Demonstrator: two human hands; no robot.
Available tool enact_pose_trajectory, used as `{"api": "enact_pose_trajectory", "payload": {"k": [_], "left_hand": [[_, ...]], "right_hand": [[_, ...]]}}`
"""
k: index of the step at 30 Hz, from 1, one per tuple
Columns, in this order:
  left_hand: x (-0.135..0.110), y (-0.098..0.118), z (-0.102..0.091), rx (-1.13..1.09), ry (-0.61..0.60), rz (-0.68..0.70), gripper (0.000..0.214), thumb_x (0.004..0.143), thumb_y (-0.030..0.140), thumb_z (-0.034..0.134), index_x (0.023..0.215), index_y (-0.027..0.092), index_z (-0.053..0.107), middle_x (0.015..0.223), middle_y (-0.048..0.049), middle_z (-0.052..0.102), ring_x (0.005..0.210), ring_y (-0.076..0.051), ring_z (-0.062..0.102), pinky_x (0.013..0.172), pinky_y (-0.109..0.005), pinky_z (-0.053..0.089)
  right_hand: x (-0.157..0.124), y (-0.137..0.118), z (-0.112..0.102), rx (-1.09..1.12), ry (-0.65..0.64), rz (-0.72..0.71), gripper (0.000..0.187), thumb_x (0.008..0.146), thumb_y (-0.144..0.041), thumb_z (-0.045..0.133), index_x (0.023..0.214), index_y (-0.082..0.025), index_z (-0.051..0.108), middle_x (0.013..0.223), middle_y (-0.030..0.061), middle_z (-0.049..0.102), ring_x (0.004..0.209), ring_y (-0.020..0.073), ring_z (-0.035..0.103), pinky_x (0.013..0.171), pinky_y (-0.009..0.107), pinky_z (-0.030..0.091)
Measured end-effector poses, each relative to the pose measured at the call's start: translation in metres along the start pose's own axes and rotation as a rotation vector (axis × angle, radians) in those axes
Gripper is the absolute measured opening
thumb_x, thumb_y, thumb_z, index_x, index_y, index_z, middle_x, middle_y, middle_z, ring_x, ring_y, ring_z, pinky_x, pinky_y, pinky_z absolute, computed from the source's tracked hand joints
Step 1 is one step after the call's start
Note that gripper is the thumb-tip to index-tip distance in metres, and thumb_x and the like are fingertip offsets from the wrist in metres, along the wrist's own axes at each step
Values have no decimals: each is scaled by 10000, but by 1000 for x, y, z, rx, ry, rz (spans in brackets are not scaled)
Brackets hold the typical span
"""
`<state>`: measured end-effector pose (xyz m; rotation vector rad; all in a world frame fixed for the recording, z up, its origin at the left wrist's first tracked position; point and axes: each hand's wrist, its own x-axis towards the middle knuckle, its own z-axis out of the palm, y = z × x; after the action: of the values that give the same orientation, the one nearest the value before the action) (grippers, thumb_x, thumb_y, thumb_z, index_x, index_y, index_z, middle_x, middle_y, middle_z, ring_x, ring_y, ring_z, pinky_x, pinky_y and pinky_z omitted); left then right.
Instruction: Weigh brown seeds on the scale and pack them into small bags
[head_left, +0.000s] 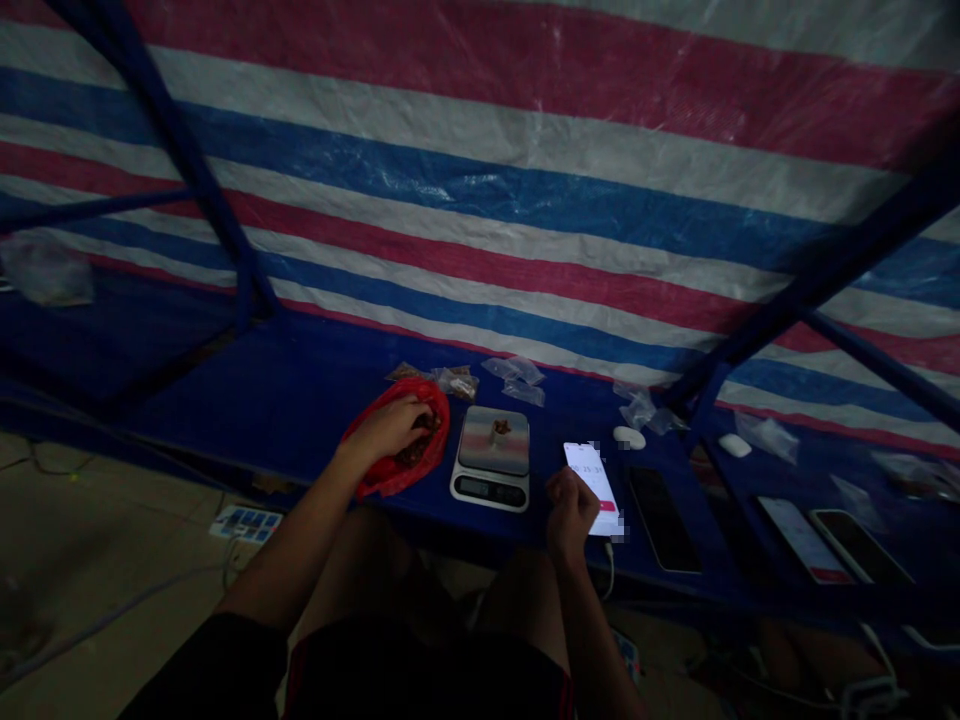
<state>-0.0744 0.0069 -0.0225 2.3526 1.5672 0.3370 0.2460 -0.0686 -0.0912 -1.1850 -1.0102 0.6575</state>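
You've got one view here, shot from your own head, facing forward and tipped down over your dark-clothed lap (420,672). It's wide and kinda crooked: the long blue tabletop (300,385) slants down rightward, the square white scale (490,492) lands just below center, and the red-white-blue striped plastic sheet (480,160) fills the top half.

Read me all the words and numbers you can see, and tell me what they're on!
"25", mid-number on the bright phone by the right hand; digits around it are blurred.
The display on the scale: too dim to read.
The other lit phone, farther right: too small to read.
No other text can be read.
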Motion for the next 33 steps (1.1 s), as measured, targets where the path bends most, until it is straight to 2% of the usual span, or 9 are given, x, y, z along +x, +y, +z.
{"api": "enact_pose_trajectory", "payload": {"k": [6, 11, 15, 19, 22, 25, 28, 33], "left_hand": [[1, -2, -7, -48, 20, 23, 198, 916, 197, 607, 1014, 230, 776, 1104, -94, 759, 1036, -230, 701, 980, -333, 495], [0, -4, -17, -80, 38, 0, 221, 913, 190, 585, 1000, 235, 784, 1100, -73, 794, 1041, -233, 719, 968, -325, 511], [2, 3, -26, -83, 52, 17, 224, 921, 184, 572, 1006, 226, 776, 1087, -64, 793, 1006, -225, 727, 943, -320, 521], [11, 21, -36, -102, 69, 93, 194, 936, 180, 585, 992, 213, 768, 1054, -69, 784, 1022, -229, 712, 958, -333, 507], [27, 43, -37, -179, 77, 179, 167, 931, 168, 613, 1011, 203, 755, 1049, -63, 779, 1007, -216, 707, 935, -320, 507], [46, 69, -30, -269, 34, 267, 176, 938, 139, 603, 1028, 189, 746, 1054, -63, 773, 982, -197, 705, 888, -296, 512], [61, 90, -19, -255, 12, 313, 187, 941, 134, 604, 1047, 183, 751, 1064, -77, 767, 1009, -212, 693, 902, -314, 508], [70, 106, -9, -205, -32, 330, 171, 925, 118, 623, 982, 174, 774, 998, -86, 764, 989, -232, 689, 905, -338, 501]], "right_hand": [[0, 0, 0, 12, 1, 14, 528, 935, -554, 581, 554, -199, 496, 539, -28, 408, 540, 121, 360, 522, 275, 267], [0, 5, 0, 35, 5, 17, 535, 939, -560, 583, 556, -199, 486, 540, -28, 411, 537, 116, 350, 524, 275, 267], [1, 4, 0, 15, -4, 11, 545, 935, -582, 577, 558, -196, 499, 532, -27, 412, 531, 117, 355, 517, 274, 263], [0, 1, 0, 28, -4, 16, 554, 939, -592, 571, 562, -190, 520, 544, -21, 432, 533, 116, 359, 518, 275, 267], [0, -4, 2, 27, -8, 11, 564, 938, -601, 570, 555, -189, 525, 539, -24, 425, 532, 116, 358, 518, 274, 267], [0, -9, 3, 13, -5, 12, 571, 935, -614, 565, 555, -188, 538, 533, -25, 424, 525, 117, 362, 515, 273, 266], [0, -11, 4, 8, -2, 4, 586, 933, -627, 555, 542, -190, 525, 534, -17, 440, 521, 117, 370, 512, 272, 268], [0, -10, 3, 2, 8, 24, 583, 929, -630, 555, 554, -183, 555, 522, -26, 415, 510, 114, 352, 504, 270, 254]]}}
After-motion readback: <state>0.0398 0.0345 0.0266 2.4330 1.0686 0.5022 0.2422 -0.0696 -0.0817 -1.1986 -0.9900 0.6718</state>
